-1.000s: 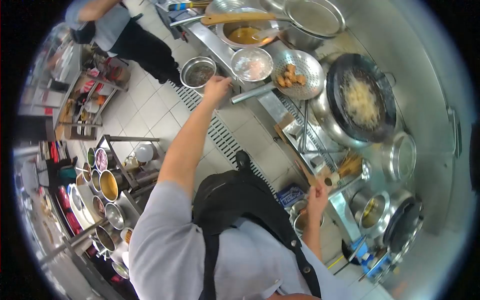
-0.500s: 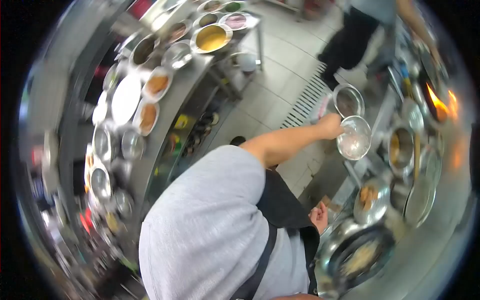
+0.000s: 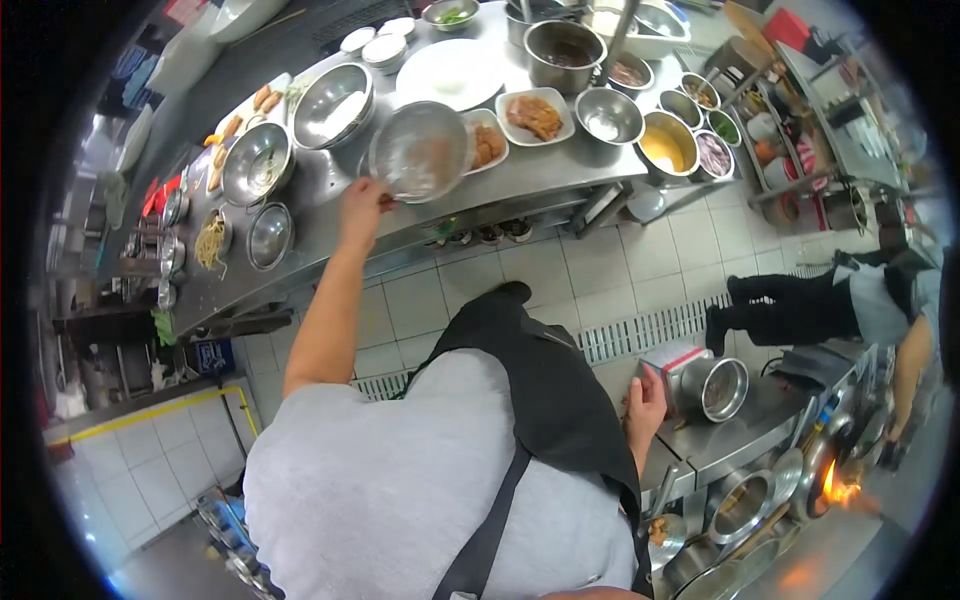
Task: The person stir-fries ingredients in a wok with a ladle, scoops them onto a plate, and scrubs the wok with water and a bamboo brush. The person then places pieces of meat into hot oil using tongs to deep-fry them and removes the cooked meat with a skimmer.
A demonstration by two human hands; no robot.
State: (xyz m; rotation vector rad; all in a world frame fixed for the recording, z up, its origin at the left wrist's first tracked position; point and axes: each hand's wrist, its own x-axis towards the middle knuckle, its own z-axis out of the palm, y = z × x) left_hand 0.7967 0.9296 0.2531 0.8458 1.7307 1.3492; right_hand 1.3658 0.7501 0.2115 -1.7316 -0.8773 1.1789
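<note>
My left hand (image 3: 368, 205) grips the rim of a round bowl (image 3: 420, 150), which is blurred and has pale residue inside. It hangs over the front of the steel counter (image 3: 330, 225), partly covering a white dish of browned food (image 3: 487, 140). To the left of the bowl are a steel mixing bowl (image 3: 325, 110) and a strainer-like bowl (image 3: 258, 165). A large white plate (image 3: 450, 72) lies behind it. My right hand (image 3: 645, 405) is held low by my apron, with its fingers loosely apart and nothing visible in them. A metal pot (image 3: 718, 388) stands just beyond it.
Along the counter are a pot of dark liquid (image 3: 562, 58), a yellow liquid container (image 3: 667, 143) and noodles (image 3: 210, 245). A flame (image 3: 838, 488) burns at the stove on the right, near a co-worker (image 3: 870, 305). A floor grate (image 3: 650, 325) crosses the tiles.
My body has turned from the stove side to the counter. My left hand has carried the bowl from beside the metal pot to above the counter. My right hand stays low, holding nothing visible.
</note>
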